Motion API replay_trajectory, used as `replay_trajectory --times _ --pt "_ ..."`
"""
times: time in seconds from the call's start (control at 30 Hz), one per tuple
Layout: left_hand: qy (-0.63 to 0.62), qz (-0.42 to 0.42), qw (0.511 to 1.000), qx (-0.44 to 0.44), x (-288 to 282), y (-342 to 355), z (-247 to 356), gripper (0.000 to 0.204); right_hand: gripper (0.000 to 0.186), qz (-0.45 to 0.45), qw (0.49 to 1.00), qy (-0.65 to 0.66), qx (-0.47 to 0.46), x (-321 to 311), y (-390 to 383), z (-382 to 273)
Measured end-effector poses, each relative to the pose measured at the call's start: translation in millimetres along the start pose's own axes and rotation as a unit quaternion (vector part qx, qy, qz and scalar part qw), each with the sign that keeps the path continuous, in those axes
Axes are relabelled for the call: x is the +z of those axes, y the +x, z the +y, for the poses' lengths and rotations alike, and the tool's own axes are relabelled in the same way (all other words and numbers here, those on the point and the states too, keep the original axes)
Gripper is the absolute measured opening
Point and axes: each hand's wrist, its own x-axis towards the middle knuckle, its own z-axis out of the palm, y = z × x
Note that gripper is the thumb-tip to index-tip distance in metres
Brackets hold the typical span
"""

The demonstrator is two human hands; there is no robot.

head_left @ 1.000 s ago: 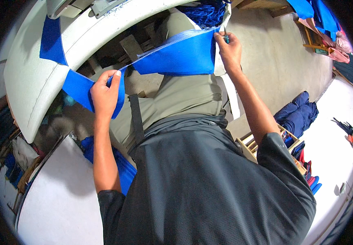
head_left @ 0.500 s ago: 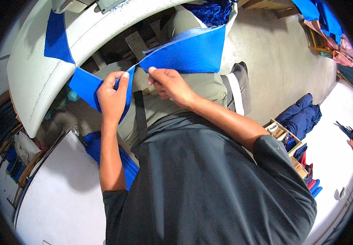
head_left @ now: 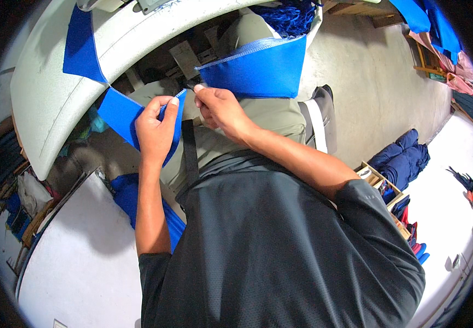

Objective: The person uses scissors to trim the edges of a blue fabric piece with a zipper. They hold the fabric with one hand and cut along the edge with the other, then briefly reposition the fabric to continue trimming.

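My left hand (head_left: 155, 127) pinches a blue fabric piece (head_left: 117, 112) along its stitched edge. My right hand (head_left: 220, 109) is closed on a small dark tool (head_left: 192, 86), probably snips, beside that piece's upper tip. Another blue panel (head_left: 255, 71) with a pale stitched edge lies across my lap, above the right hand. A third blue piece (head_left: 80, 44) hangs over the white curved machine table (head_left: 50, 109), linked to the held piece at a narrow stitched point.
A bundle of blue threads (head_left: 283, 16) lies at the top. Navy bundles (head_left: 397, 156) and wooden trays (head_left: 373, 177) sit at the right beside a white surface (head_left: 449, 218). Blue and pink fabrics (head_left: 433, 27) are upper right. Another white surface (head_left: 72, 251) is lower left.
My right hand has moved left and down from the panel's far end to beside my left hand. The stitched link between the held piece and the lap panel has parted.
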Motion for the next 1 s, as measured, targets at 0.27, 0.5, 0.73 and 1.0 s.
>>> replay_trajectory --times 0.27,0.5,0.73,1.0 --pt "-0.044 -0.020 0.999 0.018 19.3 6.0 18.2 0.017 0.020 0.035 0.990 -0.074 -0.114 13.4 -23.2 -11.3" --pt "-0.004 -0.029 1.000 0.008 7.9 5.6 -2.2 0.028 0.014 0.134 0.933 -0.256 -0.216 -15.1 -43.0 -29.2" --pt "0.030 -0.070 0.997 0.002 -32.9 1.7 -8.4 0.015 0.011 0.286 0.911 -0.074 -0.287 -130.2 -58.5 -108.4" --pt "0.070 -0.009 0.997 -0.012 -11.4 30.1 -18.0 0.019 0.016 0.346 0.865 -0.213 -0.293 -172.1 -33.7 -109.2"
